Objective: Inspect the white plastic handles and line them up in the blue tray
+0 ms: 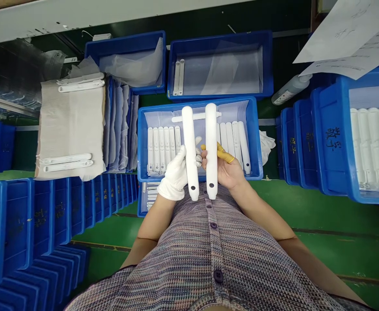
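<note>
My left hand (pixel 174 173), in a white glove, is closed around a long white plastic handle-shaped piece (pixel 190 151) with a dark round spot near its lower end. A matching white piece (pixel 211 149) is gripped by my right hand (pixel 230 172), which wears yellow finger covers. Both pieces stand nearly parallel, slightly apart, over a blue bin (pixel 256 144). Inside that bin lie rows of similar white pieces (pixel 162 149) on the left and more (pixel 233 140) on the right. Another white piece (pixel 177 119) lies crosswise at the back, partly hidden behind the held ones.
Behind stand two blue bins (pixel 220 97) (pixel 124 43) with translucent sheets. To the left, a padded stack (pixel 73 123) carries several white pieces. Nested blue bins (pixel 60 211) line the left; stacked bins (pixel 332 138) stand right, near a bottle (pixel 291 90) and hanging papers (pixel 345 34).
</note>
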The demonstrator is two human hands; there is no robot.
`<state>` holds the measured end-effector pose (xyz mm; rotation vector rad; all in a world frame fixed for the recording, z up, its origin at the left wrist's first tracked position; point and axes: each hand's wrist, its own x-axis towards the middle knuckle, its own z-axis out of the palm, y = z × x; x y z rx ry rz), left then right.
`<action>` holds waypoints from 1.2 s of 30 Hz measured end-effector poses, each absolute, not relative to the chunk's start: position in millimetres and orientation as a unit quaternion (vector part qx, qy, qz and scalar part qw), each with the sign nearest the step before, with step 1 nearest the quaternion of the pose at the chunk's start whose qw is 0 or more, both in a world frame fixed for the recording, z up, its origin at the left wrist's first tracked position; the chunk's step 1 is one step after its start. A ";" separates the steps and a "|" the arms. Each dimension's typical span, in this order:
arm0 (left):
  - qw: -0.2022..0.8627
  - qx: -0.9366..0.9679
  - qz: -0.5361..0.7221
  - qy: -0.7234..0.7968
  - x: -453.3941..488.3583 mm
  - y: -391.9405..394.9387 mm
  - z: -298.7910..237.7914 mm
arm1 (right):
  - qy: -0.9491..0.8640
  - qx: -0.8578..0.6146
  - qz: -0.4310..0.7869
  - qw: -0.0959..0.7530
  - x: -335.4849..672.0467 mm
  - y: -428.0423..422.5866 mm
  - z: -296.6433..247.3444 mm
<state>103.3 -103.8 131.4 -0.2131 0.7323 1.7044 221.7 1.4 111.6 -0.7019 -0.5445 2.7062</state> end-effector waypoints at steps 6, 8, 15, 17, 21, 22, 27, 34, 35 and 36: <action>0.571 -0.052 0.763 0.298 107.0 -101.9 123.2 | -0.242 -0.221 0.925 0.190 226.1 -5.7 103.0; 0.568 -0.030 0.765 0.304 107.4 -101.8 119.4 | -0.272 -0.208 0.921 0.186 227.5 -7.1 99.5; 0.540 0.076 0.740 0.394 110.1 -103.9 107.2 | -0.460 -0.192 0.830 0.248 231.0 -15.6 86.4; 0.537 0.128 0.726 0.410 109.6 -104.7 102.1 | -0.557 -0.210 0.739 0.316 231.4 -18.7 82.4; 0.559 0.172 0.703 0.405 104.8 -104.2 93.0 | -0.686 -0.214 0.569 0.400 232.5 -21.8 78.6; 0.561 0.173 0.703 0.400 103.4 -103.8 91.6 | -0.700 -0.213 0.547 0.408 232.7 -21.9 78.7; 0.574 0.167 0.699 0.394 100.7 -103.3 88.4 | -0.727 -0.214 0.497 0.421 231.3 -22.0 81.1; 0.555 0.174 0.705 0.405 99.3 -101.9 89.3 | -0.719 -0.223 0.527 0.395 231.4 -20.8 78.9; 0.540 0.173 0.701 0.433 95.4 -100.8 87.6 | -0.722 -0.232 0.531 0.377 231.0 -17.0 75.7; 0.518 0.171 0.695 0.469 90.0 -99.4 84.4 | -0.727 -0.242 0.536 0.354 229.8 -11.7 71.3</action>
